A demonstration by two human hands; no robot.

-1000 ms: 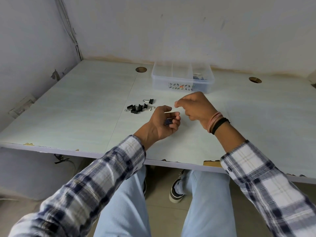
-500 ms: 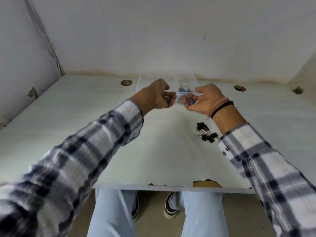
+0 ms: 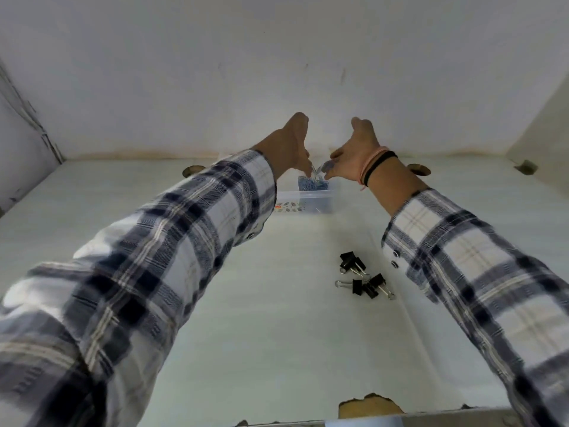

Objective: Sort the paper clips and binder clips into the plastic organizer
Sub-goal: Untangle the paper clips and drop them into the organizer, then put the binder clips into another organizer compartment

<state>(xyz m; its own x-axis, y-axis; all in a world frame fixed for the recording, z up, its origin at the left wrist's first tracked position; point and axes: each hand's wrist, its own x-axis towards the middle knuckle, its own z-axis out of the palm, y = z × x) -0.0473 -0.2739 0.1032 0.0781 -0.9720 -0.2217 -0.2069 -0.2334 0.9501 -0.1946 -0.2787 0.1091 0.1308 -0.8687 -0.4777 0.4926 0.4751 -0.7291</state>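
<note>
- Hands reach over the plastic organizer (image 3: 320, 201) at the far side of the table (image 3: 277, 334); the left sleeve (image 3: 172, 241) hides its left part.
- Left hand (image 3: 292, 146): fingertips point down, seemingly pinching a paper clip, though blur leaves this unsure.
- Right hand (image 3: 354, 155): fingers loosely spread, holding blue paper clips (image 3: 326, 167) above the blue heap (image 3: 312, 184) in the right compartment.
- Binder clips (image 3: 361, 277) lie on the table, near the right sleeve (image 3: 462, 266).

Both hands (image 3: 292, 146) (image 3: 354, 158) hover over blue paper clips (image 3: 312, 184) in the organizer (image 3: 303, 203)
</note>
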